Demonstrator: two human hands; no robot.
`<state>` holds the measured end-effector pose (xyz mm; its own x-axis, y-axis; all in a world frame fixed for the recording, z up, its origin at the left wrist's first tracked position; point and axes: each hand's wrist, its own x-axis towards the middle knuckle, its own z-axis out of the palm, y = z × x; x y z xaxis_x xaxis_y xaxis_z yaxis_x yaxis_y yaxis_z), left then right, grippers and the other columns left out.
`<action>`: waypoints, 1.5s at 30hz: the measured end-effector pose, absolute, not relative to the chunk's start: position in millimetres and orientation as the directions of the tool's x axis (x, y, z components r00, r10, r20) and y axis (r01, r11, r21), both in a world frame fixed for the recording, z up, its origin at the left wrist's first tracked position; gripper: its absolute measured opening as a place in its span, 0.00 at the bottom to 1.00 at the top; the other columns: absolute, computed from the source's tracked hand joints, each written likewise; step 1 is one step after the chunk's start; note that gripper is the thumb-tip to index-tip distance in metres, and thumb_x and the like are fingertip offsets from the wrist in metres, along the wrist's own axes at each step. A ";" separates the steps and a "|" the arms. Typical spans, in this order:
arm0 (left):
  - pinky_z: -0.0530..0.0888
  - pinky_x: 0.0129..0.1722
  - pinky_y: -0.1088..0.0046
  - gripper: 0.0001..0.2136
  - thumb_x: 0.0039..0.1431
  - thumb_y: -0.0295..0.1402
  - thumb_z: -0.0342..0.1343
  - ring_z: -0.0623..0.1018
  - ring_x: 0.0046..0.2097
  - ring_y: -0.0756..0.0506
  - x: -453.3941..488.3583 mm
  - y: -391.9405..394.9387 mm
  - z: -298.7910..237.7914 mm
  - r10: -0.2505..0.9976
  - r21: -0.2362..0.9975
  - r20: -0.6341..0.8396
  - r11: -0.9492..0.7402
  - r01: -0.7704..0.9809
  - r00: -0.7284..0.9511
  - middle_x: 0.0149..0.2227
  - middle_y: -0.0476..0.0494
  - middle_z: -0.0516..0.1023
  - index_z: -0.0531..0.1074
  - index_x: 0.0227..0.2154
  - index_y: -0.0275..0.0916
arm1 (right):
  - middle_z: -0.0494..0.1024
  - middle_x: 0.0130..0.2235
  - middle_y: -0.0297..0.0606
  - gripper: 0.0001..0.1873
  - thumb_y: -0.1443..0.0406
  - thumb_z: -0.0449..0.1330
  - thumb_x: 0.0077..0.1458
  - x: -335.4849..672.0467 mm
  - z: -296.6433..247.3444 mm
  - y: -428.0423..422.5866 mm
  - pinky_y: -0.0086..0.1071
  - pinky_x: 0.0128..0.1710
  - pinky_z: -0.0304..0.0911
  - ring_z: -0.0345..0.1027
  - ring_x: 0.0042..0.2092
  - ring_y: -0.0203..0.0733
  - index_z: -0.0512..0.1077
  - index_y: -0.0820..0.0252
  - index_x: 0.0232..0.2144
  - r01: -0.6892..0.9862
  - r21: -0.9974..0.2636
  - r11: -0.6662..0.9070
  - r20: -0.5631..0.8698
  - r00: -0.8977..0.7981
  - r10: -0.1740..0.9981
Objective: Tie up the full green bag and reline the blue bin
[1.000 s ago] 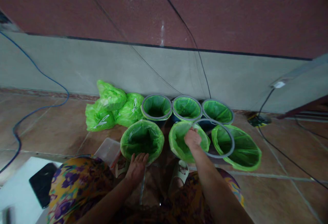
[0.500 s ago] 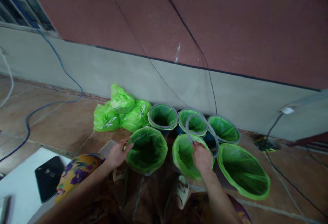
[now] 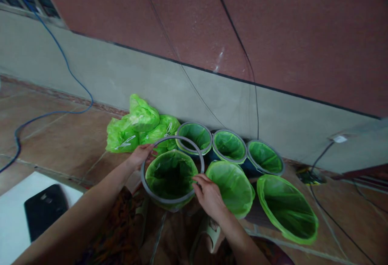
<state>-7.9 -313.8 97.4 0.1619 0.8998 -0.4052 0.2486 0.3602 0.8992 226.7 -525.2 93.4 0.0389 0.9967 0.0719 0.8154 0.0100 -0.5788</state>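
A grey ring [image 3: 148,190] is held between my two hands, above and around the mouth of the near-left bin, which has a green bag liner [image 3: 171,172]. My left hand [image 3: 142,154] is closed on the ring's upper left side. On its right side, my right hand [image 3: 207,192] grips it with bent fingers. Right of that hand stands another bin with a green liner [image 3: 230,186] folded over its rim. Farther right is a third ringless lined bin [image 3: 287,208].
Three lined bins with grey rims [image 3: 194,135] stand in a row along the wall. Tied green bags [image 3: 133,125] are piled to their left. A phone [image 3: 45,208] lies on a white surface at lower left. A blue cable [image 3: 65,59] and black cords run over wall and floor.
The ring has moved left, from above the middle bin to the near-left bin. My left hand has left that bin's liner edge and now grips the ring too.
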 end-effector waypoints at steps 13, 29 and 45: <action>0.70 0.36 0.73 0.18 0.62 0.42 0.46 0.80 0.40 0.41 15.8 -319.8 84.3 0.904 0.241 -0.302 -0.233 0.942 0.301 0.34 0.39 0.81 0.77 0.36 0.36 | 0.61 0.64 0.52 0.32 0.78 0.50 0.49 230.4 80.9 -491.0 0.40 0.64 0.54 0.55 0.65 0.48 0.66 0.67 0.58 0.888 -0.386 -0.251 0.073 0.301 0.951; 0.74 0.42 0.67 0.21 0.67 0.38 0.37 0.80 0.47 0.38 44.2 -315.4 81.9 0.905 0.092 -0.296 -0.292 0.952 0.307 0.43 0.32 0.81 0.71 0.48 0.32 | 0.66 0.57 0.56 0.37 0.74 0.53 0.54 243.9 96.0 -484.9 0.36 0.48 0.67 0.73 0.48 0.46 0.49 0.70 0.65 0.773 -0.422 -0.473 -0.028 0.510 0.860; 0.74 0.42 0.69 0.20 0.64 0.40 0.42 0.80 0.48 0.38 22.0 -314.2 75.9 0.916 0.084 -0.330 -0.210 0.974 0.226 0.43 0.35 0.82 0.76 0.44 0.37 | 0.76 0.46 0.50 0.16 0.73 0.54 0.56 231.4 60.6 -464.5 0.32 0.47 0.63 0.72 0.48 0.45 0.70 0.66 0.47 0.773 -0.271 -0.573 -0.266 0.512 0.817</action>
<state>22.0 -314.2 75.9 0.2260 0.9164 -0.3304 0.9741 -0.2098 0.0844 231.4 -464.5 60.6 0.5117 0.8168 -0.2664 0.7734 -0.5730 -0.2713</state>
